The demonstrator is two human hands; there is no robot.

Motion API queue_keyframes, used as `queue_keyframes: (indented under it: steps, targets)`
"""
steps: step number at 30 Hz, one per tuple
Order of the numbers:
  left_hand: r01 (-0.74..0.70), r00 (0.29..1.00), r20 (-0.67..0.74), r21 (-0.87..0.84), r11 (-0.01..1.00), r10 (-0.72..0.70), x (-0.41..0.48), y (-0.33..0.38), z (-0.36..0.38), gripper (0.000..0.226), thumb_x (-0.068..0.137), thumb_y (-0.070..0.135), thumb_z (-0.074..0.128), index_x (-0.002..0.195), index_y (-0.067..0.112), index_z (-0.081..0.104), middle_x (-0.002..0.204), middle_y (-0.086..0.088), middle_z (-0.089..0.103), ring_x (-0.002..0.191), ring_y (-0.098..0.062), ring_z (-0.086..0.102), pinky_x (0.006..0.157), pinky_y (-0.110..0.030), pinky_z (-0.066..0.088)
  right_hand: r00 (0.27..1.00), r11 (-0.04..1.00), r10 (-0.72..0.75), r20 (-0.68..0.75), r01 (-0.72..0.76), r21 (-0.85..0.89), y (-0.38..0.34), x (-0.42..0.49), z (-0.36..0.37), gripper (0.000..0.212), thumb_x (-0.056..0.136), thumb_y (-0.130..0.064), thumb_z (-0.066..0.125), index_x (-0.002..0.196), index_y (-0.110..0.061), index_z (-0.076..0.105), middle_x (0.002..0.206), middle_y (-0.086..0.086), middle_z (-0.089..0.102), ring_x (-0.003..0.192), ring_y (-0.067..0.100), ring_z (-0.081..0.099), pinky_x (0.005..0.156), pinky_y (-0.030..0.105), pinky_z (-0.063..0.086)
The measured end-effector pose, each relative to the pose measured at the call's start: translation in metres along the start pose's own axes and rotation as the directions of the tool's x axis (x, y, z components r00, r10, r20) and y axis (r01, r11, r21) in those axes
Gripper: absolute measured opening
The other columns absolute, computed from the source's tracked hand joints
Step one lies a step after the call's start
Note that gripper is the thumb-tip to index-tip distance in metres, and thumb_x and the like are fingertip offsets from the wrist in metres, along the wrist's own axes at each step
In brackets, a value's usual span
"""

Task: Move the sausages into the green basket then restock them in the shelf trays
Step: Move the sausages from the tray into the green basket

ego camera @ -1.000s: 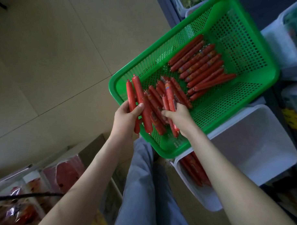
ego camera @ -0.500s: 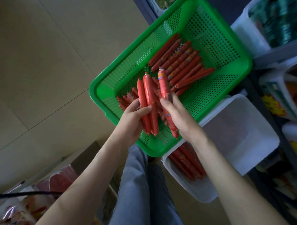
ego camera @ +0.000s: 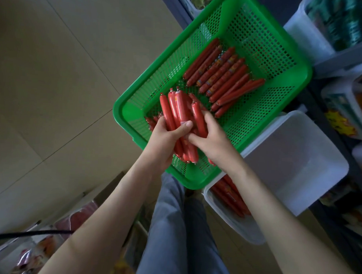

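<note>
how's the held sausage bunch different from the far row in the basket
The held bunch is gripped by the left hand and right hand above the green basket; the far row lies loose on its mesh floor. The bunch is bundled; the row spreads side by side. Both are red sticks.

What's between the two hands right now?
Head view: only a bundle of sausages. The left hand grips it, and the right hand holds its outermost sausage, over the green basket.
</note>
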State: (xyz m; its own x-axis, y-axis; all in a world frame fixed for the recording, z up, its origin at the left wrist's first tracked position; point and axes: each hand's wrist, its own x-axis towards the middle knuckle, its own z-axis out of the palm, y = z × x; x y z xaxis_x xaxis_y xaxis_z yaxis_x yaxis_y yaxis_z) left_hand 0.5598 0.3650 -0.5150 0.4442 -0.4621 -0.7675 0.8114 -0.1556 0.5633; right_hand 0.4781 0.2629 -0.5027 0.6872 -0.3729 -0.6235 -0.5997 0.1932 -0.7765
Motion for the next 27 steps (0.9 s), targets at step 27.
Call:
queue_keyframes:
  steps: [27]
  targets:
    - [0.055,0.998,-0.04,0.051,0.997,-0.053,0.012,0.016,-0.039,0.018,0.088,0.005,0.062,0.105,0.01,0.063,0.096,-0.013,0.069,0.083,-0.026,0.068,0.08,-0.043,0.057,0.991,0.857,0.128,0.037,-0.129,0.498,-0.013,0.048,0.015,0.029,0.095,0.006,0.036,0.108,-0.009,0.056,0.076,0.0,0.066,0.064,0.006,0.061,0.063,0.019,0.048]
